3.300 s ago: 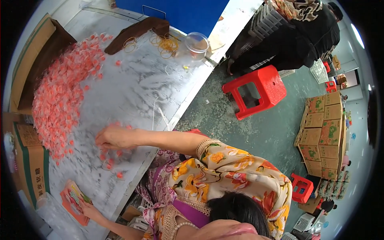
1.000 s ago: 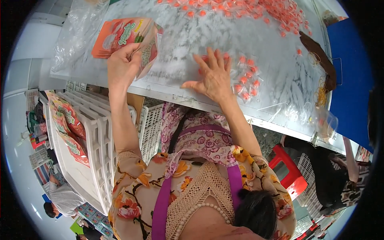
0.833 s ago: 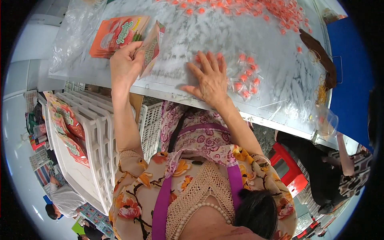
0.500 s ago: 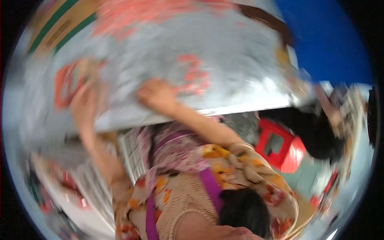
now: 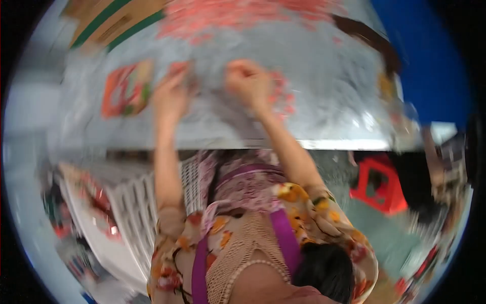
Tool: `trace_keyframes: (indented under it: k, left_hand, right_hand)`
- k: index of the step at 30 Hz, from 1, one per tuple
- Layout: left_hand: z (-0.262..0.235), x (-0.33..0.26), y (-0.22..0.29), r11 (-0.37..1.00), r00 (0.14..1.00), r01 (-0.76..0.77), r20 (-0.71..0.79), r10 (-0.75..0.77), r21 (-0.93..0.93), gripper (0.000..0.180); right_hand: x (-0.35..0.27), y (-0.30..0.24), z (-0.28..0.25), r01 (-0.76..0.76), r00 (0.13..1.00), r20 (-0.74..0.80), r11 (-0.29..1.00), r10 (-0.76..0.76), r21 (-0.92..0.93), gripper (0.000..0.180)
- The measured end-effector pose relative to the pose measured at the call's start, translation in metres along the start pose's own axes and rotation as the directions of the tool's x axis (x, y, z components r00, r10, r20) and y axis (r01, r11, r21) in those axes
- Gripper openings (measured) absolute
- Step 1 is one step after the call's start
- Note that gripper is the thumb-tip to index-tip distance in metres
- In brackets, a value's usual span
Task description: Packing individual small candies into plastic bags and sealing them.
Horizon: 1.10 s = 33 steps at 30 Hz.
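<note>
Frame motion-blurred. Left hand (image 5: 171, 96) lay on crinkled clear plastic sheet (image 5: 314, 109) over table, fingers bent around small pink packet (image 5: 178, 68); grip unclear. Right hand (image 5: 248, 83) curled loosely over scattered pink packets (image 5: 281, 96), hold not discernible. Flat orange printed pouch (image 5: 126, 88) lay just left of left hand.

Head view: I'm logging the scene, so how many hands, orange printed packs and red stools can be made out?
Hands: 2, the left hand and the right hand
Orange pack: 1
Red stool: 1
Total: 4
The small pink pieces are too blurred to count.
</note>
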<state>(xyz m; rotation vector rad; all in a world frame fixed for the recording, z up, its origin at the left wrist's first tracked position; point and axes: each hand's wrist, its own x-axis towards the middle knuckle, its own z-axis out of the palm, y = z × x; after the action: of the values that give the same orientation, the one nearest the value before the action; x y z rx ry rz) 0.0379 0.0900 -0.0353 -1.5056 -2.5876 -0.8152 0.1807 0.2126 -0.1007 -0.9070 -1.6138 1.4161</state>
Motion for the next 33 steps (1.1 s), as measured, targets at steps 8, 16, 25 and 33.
trace_keyframes:
  k: [8, 16, 25, 33]
  left_hand:
    - [0.025, -0.006, 0.027, 0.991, 0.995, 0.1, 0.031, -0.098, -0.085, 0.033]
    - [0.034, 0.008, 0.026, 0.692, 0.893, 0.441, 0.201, -0.403, -0.572, 0.04]
    - [0.067, 0.005, 0.013, 0.637, 0.886, 0.376, 0.059, -0.46, -0.674, 0.034]
    - [0.076, 0.0, 0.026, 0.617, 0.873, 0.364, 0.024, -0.488, -0.698, 0.033]
  right_hand:
    - [0.013, -0.069, 0.028, -0.274, 0.916, 0.111, 0.397, 0.386, 0.876, 0.023]
    - [0.0, -0.038, 0.044, -0.11, 0.977, -0.067, 0.746, 0.203, 0.656, 0.019]
    - [-0.002, -0.019, 0.028, 0.123, 0.988, 0.093, 0.992, -0.124, 0.019, 0.027]
    - [-0.004, -0.002, 0.018, 0.26, 0.947, 0.256, 0.932, -0.195, -0.252, 0.028]
